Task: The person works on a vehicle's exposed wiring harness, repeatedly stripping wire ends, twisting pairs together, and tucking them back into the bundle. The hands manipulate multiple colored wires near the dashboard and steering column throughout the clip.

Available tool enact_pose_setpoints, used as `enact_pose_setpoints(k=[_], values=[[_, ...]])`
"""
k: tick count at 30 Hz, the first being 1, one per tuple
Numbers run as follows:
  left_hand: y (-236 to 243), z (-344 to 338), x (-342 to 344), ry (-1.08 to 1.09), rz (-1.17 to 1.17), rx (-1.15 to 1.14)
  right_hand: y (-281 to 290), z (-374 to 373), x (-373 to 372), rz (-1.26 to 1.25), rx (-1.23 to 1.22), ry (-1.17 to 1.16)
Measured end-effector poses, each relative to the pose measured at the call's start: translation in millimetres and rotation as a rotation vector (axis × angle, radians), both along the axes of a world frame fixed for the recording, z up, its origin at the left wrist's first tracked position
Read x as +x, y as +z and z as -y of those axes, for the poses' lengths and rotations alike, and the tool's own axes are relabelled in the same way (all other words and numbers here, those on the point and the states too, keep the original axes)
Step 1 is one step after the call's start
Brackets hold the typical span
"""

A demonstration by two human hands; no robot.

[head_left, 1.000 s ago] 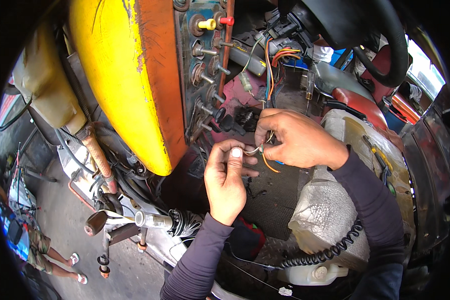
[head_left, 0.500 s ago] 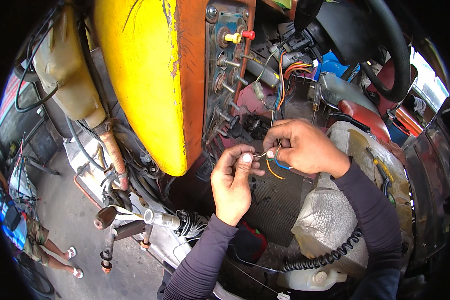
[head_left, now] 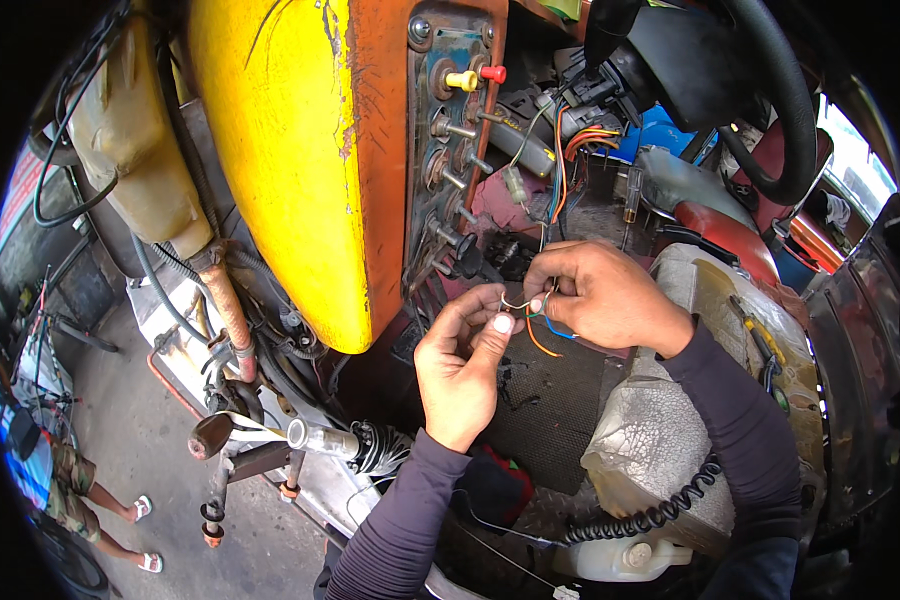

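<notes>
My left hand (head_left: 463, 362) pinches the bare end of a thin wire (head_left: 515, 303) between thumb and forefinger. My right hand (head_left: 602, 295) grips a small bundle of orange, blue and green wires (head_left: 544, 335) and touches the same wire end. The wires run up to a loom (head_left: 560, 170) behind the rusty switch panel (head_left: 448, 140), which carries a yellow knob, a red knob and several metal toggle switches. Both hands meet just right of the panel's lower edge, over a black ribbed floor mat (head_left: 555, 400).
A yellow and orange engine cover (head_left: 290, 150) fills the upper left. A black steering wheel (head_left: 770, 110) and red seat (head_left: 730, 235) lie upper right. A coiled black cord (head_left: 650, 515), a white reservoir (head_left: 620, 555) and a cracked grey cover (head_left: 660, 440) sit lower right. A person's legs in sandals (head_left: 110, 520) stand lower left.
The view has shifted, so the panel and hands sit further right and lower in the picture. My two hands have stayed together at the wire ends, fingers working slightly.
</notes>
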State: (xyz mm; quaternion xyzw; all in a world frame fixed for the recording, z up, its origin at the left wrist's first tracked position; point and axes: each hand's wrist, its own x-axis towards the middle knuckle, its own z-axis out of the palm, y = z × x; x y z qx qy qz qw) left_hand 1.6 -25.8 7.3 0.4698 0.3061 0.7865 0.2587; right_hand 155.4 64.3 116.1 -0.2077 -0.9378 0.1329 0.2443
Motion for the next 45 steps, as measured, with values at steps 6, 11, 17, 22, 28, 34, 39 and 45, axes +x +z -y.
enact_pose_setpoints(k=[6,11,17,22,28,34,39,45], values=[[-4,-2,-4,0.069,0.031,-0.12,9,10,1,0.053,-0.054,-0.068],[-8,-5,-5,0.021,0.034,-0.061,11,13,2,0.062,-0.057,-0.07],[-3,-5,4,0.067,0.021,-0.047,2,2,2,0.015,-0.021,0.094],[-4,-8,0,0.165,-0.077,-0.102,5,5,2,0.078,0.051,0.054],[-4,-13,4,0.372,-0.253,-0.111,10,-1,9,0.071,-0.067,0.11],[-7,-18,-4,0.351,-0.139,-0.139,25,-15,32,-0.058,-0.461,0.009],[-17,-15,5,0.223,-0.117,-0.13,30,-30,52,-0.157,-0.583,0.067],[-26,-12,-1,0.176,-0.049,-0.125,31,-50,77,-0.128,-0.553,0.03]])
